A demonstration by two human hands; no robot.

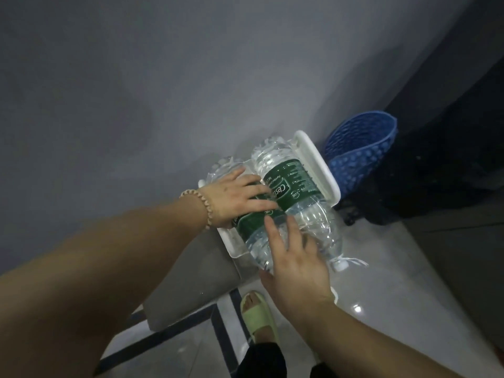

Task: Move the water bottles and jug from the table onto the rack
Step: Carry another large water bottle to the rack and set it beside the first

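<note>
Two large clear water bottles with green labels lie on their sides, side by side, on the top shelf of a white plastic rack (319,165) against the grey wall. The right bottle (297,186) points its white cap toward me, past the rack's front edge. My left hand (240,197), a bead bracelet on its wrist, lies flat with straight fingers across the left bottle (253,236) and reaches onto the right bottle's label. My right hand (294,257) rests with spread fingers on the near shoulders of both bottles. The left bottle's cap is hidden under it.
A blue perforated plastic basket (362,148) stands right of the rack, beside a dark bag or cloth (425,186). A grey low step or ledge (191,274) runs below the rack's left side. My foot in a green slipper (259,317) stands on the glossy tiled floor.
</note>
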